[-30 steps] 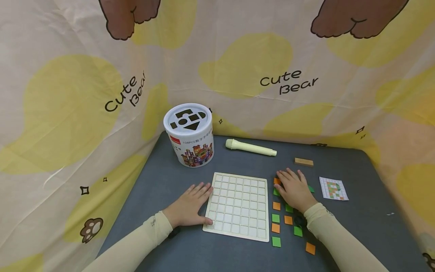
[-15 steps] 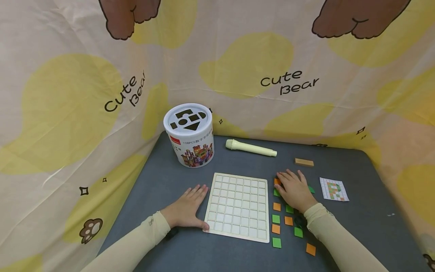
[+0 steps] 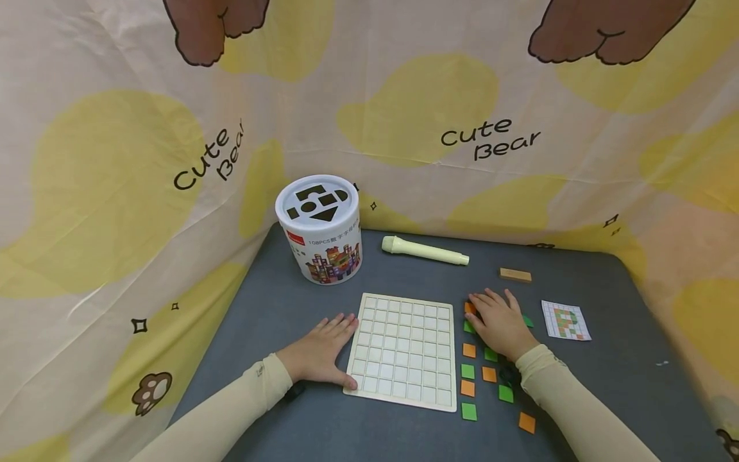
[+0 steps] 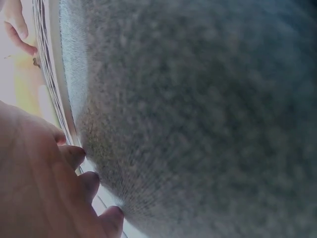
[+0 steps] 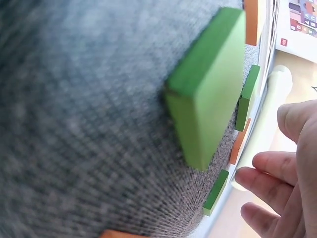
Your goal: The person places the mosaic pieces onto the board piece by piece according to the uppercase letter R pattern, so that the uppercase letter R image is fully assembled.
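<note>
A pale square board [image 3: 404,353] marked with a grid of small cells lies flat on the dark table. My left hand [image 3: 319,353] is at its left edge, fingers spread, fingertips at the side and thumb at the lower-left corner. To the right of the board, my right hand [image 3: 502,324] is over several small square tiles, its fingers extended and loosely bent. An orange tile [image 3: 469,350] and a green tile [image 3: 467,371] lie beside the board. In the right wrist view, a green tile [image 5: 213,94] looms close, apart from the fingers [image 5: 270,186]. What lies under the right palm is hidden.
A white printed tub [image 3: 320,237] with shaped holes in its lid stands at the back left. Behind the board lie a pale yellow toy microphone [image 3: 426,250] and a wooden block [image 3: 516,275]. A patterned grid card [image 3: 566,320] is at the right. A printed cloth [image 3: 398,109] hangs behind.
My left hand slid slightly left, its fingers coming off the board's edge, then returned to that edge. The right hand and the tiles stay in place.
</note>
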`<state>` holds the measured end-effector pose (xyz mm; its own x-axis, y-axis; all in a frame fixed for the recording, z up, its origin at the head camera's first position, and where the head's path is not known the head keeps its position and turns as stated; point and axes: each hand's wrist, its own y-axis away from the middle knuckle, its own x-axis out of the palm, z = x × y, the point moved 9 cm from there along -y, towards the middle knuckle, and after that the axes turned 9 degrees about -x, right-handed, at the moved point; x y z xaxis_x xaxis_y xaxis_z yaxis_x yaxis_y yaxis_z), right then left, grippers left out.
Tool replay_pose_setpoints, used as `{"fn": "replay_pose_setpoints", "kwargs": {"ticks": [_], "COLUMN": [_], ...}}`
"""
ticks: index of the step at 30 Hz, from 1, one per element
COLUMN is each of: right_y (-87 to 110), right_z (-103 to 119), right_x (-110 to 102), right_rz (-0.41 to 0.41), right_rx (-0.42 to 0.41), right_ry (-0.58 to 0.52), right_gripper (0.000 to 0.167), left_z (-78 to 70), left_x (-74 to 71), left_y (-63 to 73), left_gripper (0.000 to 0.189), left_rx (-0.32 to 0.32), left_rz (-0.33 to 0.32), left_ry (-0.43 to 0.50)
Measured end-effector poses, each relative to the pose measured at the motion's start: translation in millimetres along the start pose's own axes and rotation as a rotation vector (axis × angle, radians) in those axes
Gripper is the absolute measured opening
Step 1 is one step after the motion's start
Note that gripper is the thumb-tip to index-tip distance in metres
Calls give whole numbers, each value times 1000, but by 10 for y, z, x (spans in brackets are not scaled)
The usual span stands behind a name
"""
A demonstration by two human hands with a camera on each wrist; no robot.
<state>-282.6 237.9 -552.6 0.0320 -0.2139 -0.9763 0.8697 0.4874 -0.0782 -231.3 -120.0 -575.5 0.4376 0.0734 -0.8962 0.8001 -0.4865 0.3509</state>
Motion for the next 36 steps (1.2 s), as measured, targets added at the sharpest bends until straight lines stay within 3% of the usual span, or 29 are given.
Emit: {"fn": "replay_pose_setpoints", "kwargs": {"ticks": [27,36], "right_y": [-49,-70], "right_z": [43,79], "right_x": [-55,-116], "right_rz": [-13,-59], "right_rx": [-31,-54], "right_ry": [58,89], "right_gripper": [45,41], "left_z": [-13,-14], "left_x": [-2,-14], "left_y": [-4,-6], "left_gripper": [129,128], "left_rx": [8,13], "left_rz": [4,-1], "left_ry": [0,0]}}
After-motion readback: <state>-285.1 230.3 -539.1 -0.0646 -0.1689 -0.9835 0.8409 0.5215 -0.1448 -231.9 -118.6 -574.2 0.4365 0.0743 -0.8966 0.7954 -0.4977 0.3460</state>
